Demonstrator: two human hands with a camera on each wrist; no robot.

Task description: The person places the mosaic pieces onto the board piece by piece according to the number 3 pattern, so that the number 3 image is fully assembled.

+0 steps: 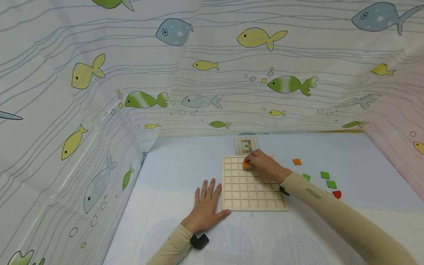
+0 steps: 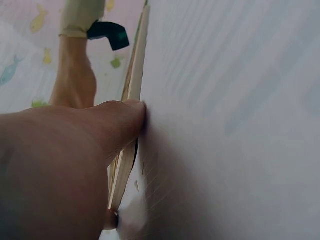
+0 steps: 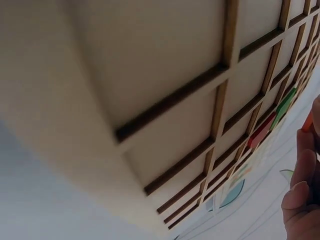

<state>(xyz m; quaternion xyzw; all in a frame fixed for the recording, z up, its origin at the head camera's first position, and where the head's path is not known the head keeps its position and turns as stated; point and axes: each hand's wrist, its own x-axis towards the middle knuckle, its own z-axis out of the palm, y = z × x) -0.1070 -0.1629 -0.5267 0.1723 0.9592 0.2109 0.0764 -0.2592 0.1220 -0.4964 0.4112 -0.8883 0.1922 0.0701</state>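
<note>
Left hand (image 1: 206,209): flat on the table (image 1: 165,206), fingers straight and spread, thumb at the lower left corner of the wooden board (image 1: 244,195). Behind the board lies a pattern card (image 1: 238,150). Right hand (image 1: 264,166): pinching an orange tile (image 1: 246,165) over the board's upper rows; seating in a cell cannot be determined. A red tile (image 3: 261,131) and green tile (image 3: 283,108) sit on the board's grid. Further right: loose orange (image 1: 297,162), green and red pieces.
</note>
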